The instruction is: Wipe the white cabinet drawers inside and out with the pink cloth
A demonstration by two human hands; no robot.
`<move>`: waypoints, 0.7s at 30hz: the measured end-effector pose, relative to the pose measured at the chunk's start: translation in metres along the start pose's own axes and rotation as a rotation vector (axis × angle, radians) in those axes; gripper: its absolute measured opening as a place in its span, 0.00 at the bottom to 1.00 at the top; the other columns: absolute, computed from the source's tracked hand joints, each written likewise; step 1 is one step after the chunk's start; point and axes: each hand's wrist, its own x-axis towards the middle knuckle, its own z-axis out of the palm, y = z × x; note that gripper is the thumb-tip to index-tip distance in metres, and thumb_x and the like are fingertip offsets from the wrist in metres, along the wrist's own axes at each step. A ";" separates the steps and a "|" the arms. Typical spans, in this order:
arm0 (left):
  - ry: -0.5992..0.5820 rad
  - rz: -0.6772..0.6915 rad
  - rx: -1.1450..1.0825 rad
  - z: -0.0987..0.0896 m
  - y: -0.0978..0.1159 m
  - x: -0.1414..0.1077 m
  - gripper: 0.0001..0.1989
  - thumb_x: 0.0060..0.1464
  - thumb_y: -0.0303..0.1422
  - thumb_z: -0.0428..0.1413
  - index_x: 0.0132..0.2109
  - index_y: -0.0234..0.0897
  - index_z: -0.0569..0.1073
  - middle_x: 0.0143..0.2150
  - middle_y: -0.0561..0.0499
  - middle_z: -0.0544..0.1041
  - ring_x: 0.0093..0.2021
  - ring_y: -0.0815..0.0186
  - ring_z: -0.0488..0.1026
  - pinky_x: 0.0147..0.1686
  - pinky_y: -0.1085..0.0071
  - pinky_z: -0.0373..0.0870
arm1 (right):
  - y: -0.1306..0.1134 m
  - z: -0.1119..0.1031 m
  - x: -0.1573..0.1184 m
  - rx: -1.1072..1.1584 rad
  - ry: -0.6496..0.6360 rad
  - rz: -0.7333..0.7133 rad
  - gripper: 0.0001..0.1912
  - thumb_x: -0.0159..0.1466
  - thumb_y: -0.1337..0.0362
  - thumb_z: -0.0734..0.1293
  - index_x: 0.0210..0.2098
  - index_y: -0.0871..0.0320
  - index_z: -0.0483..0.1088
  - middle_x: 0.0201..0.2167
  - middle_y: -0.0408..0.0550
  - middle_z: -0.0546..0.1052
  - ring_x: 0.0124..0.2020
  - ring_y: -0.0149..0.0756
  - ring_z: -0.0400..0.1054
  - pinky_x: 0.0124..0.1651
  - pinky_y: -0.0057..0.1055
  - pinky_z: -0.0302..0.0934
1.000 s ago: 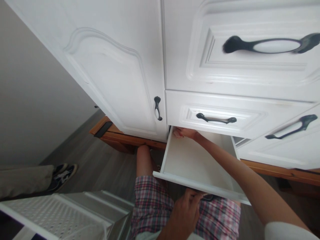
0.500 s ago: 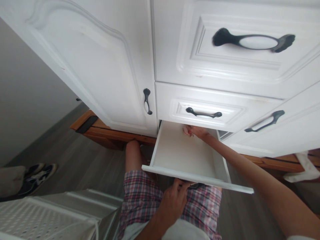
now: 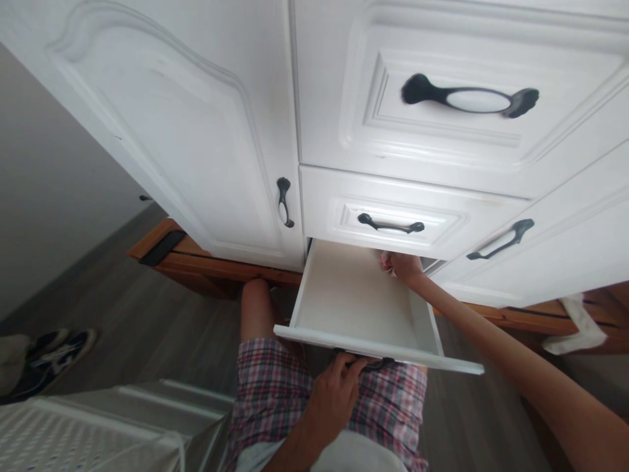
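We're clutching a cloth (image 3: 386, 263) in our right fingers (image 3: 397, 265), hooking left fingers (image 3: 346, 364) on the handle (image 3: 382, 363); shoving the drawer (image 3: 354, 301) beneath could be scraping knuckles.

We see a plain grey wall (image 3: 54, 177), grey plank flooring (image 3: 196, 334), and a white panelled cabinet door (image 3: 181, 144) above orange-brown wood (image 3: 196, 267).
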 end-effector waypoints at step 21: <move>-0.073 -0.016 0.153 0.003 -0.005 0.008 0.19 0.74 0.27 0.49 0.65 0.47 0.73 0.56 0.47 0.78 0.49 0.59 0.83 0.51 0.61 0.84 | -0.057 -0.004 -0.130 -0.593 -0.809 -0.044 0.17 0.56 0.54 0.76 0.36 0.63 0.84 0.35 0.61 0.83 0.39 0.51 0.79 0.43 0.39 0.66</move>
